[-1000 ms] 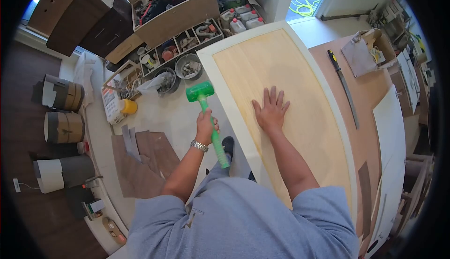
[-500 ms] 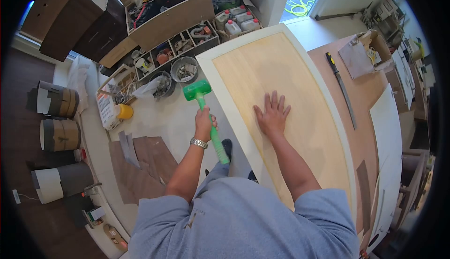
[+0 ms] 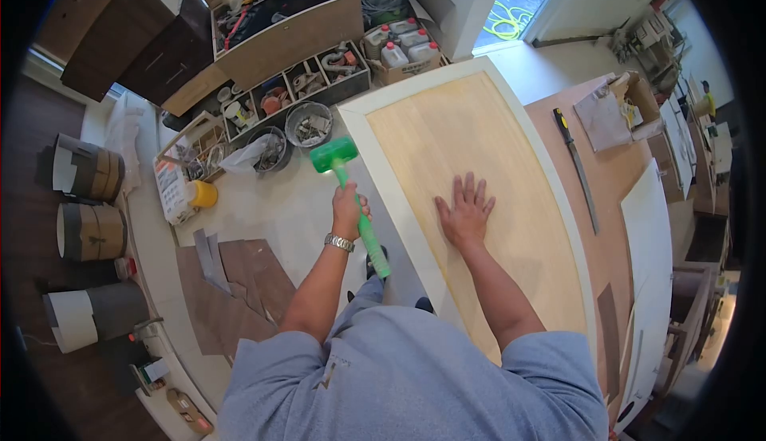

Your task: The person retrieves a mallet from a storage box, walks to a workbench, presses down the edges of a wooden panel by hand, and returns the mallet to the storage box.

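My left hand [image 3: 348, 212], with a metal watch on the wrist, is wrapped round the handle of a green mallet [image 3: 334, 155]. The mallet's head points up and away from me, just left of the framed panel's edge. My right hand [image 3: 465, 216] lies flat with its fingers spread on the pale wooden face of the panel [image 3: 447, 138], which has a white frame. The panel rests on a brown work surface [image 3: 622, 226]. To its right lies a long file [image 3: 575, 168] with a black and yellow handle.
Beyond the panel stand a wooden chest [image 3: 291, 30], divided bins [image 3: 307, 82], two buckets [image 3: 309, 124] and several white jugs [image 3: 415, 38]. Brown sheets [image 3: 231, 289] lie on the floor at the left, near rolls [image 3: 92, 230]. An open box [image 3: 626, 114] sits at the right.
The camera view has shifted, so the surroundings sit a little lower and further left. My left hand keeps hold of the mallet, and my right hand stays flat on the panel.
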Tool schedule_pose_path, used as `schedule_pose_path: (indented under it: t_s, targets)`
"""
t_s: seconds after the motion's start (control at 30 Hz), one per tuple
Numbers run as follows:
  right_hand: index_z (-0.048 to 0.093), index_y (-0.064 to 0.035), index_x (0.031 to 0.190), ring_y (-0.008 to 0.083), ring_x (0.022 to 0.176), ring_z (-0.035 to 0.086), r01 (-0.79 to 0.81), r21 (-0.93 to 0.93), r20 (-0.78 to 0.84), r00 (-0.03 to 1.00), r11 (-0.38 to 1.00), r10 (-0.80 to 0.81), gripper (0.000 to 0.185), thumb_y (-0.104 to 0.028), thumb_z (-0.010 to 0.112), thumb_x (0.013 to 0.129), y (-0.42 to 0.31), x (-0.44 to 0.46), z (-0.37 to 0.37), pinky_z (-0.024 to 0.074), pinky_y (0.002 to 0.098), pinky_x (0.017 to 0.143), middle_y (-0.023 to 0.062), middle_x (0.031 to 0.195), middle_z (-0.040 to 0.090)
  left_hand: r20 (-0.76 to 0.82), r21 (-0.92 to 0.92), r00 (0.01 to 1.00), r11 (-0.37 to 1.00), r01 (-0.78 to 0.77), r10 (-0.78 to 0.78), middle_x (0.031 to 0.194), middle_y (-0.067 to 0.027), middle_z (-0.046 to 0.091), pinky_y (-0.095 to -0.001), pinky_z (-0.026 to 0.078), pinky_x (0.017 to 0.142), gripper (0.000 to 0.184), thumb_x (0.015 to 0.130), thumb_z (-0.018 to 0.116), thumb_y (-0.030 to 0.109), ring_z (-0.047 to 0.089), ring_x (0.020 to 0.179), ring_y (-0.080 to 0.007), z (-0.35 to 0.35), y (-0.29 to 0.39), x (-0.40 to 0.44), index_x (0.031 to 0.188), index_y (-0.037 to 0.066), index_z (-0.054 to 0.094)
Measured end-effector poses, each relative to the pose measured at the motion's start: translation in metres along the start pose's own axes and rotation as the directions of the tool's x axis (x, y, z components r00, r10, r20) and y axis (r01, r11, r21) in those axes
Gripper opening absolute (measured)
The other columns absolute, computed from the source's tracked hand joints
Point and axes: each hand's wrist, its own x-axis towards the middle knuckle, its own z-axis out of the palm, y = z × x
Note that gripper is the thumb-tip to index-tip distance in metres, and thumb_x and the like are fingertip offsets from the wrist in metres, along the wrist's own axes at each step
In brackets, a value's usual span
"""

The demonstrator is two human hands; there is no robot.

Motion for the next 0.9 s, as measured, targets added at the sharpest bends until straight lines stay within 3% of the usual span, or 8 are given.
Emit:
schedule_pose_path:
  t_s: [0.13,0.23,0.33,0.43,0.53,0.63,0.83,0.9]
  targets:
    - [0.027,-0.0179,0.156,0.036,0.151,0.007,-0.001,-0.021,0.007,1.0,1.0,0.002,0.075,-0.063,0.037,0.097,0.0,0.003,-0.001,0.0025,0.0638,0.117,0.0073,0.165,0.015,-0.019,0.122,1.0,0.992,0.005,-0.003,0.066,-0.0029,0.048,-0.0333,0.043,0.04,0.029,0.1,0.05,0.041,0.046,0.045,-0.0147,-0.009,0.015,0.005,0.106,0.014,0.042]
    - [0.028,-0.0175,0.156,0.0363,0.151,0.007,-0.005,-0.014,0.011,1.0,1.0,0.005,0.075,-0.062,0.037,0.097,-0.001,-0.005,-0.001,0.0025,0.0638,0.117,0.0075,0.165,0.015,-0.105,-0.172,0.994,0.984,-0.046,0.028,0.066,-0.0032,0.048,-0.0337,0.043,0.039,0.029,0.101,0.05,0.041,0.047,0.045,-0.015,0.006,0.006,0.018,0.106,0.014,0.042]
    - [0.029,-0.0171,0.155,0.0364,0.151,0.007,0.0,-0.004,-0.008,1.0,1.0,0.0,0.074,-0.061,0.039,0.097,-0.002,0.002,-0.005,0.0025,0.0637,0.117,0.0077,0.165,0.016,0.014,0.023,0.999,0.999,0.047,-0.048,0.065,-0.0033,0.048,-0.0334,0.043,0.04,0.028,0.101,0.05,0.04,0.047,0.045,-0.0149,0.003,0.011,0.017,0.107,0.014,0.042]
    - [0.03,-0.0168,0.155,0.0365,0.151,0.008,-0.005,-0.005,-0.021,1.0,1.0,0.005,0.074,-0.061,0.04,0.096,-0.002,0.001,0.002,0.0026,0.0632,0.117,0.0079,0.164,0.017,-0.007,0.032,0.999,0.998,-0.054,0.054,0.064,-0.0032,0.047,-0.0332,0.043,0.04,0.028,0.1,0.05,0.04,0.046,0.045,-0.0148,-0.009,0.016,0.028,0.107,0.013,0.043]
    - [0.03,-0.0167,0.155,0.0364,0.151,0.008,-0.006,-0.002,-0.021,1.0,1.0,0.006,0.074,-0.061,0.04,0.096,-0.001,0.0,0.0,0.0025,0.0629,0.117,0.0082,0.164,0.017,-0.088,-0.236,0.995,0.97,-0.066,0.047,0.064,-0.0032,0.047,-0.0331,0.043,0.04,0.026,0.1,0.049,0.037,0.046,0.046,-0.0147,0.001,0.028,0.045,0.107,0.013,0.043]
    - [0.03,-0.0165,0.155,0.0365,0.151,0.008,0.002,-0.015,-0.02,1.0,1.0,-0.003,0.074,-0.061,0.041,0.096,-0.003,0.001,-0.002,0.0029,0.0629,0.117,0.0087,0.164,0.017,0.036,-0.019,0.999,1.0,-0.003,0.004,0.065,-0.0034,0.047,-0.0329,0.043,0.04,0.025,0.1,0.049,0.036,0.046,0.046,-0.0145,0.007,0.037,0.046,0.107,0.013,0.044]
    - [0.031,-0.0159,0.155,0.0372,0.151,0.01,0.018,-0.015,-0.045,0.999,1.0,-0.018,0.074,-0.06,0.042,0.096,0.001,-0.002,0.002,0.0046,0.0636,0.117,0.0094,0.164,0.018,-0.054,-0.182,0.997,0.981,-0.069,0.06,0.066,-0.0037,0.047,-0.0329,0.042,0.04,0.024,0.099,0.05,0.035,0.046,0.046,-0.0149,0.014,0.041,0.064,0.105,0.013,0.043]
    - [0.031,-0.0158,0.155,0.0373,0.151,0.01,0.025,-0.017,-0.044,0.999,1.0,-0.026,0.074,-0.06,0.042,0.097,0.0,0.0,0.0,0.0047,0.0637,0.117,0.0094,0.164,0.018,0.008,-0.067,1.0,0.997,-0.028,0.029,0.065,-0.0037,0.047,-0.0329,0.042,0.04,0.025,0.099,0.05,0.035,0.046,0.046,-0.015,0.005,0.047,0.066,0.104,0.013,0.042]
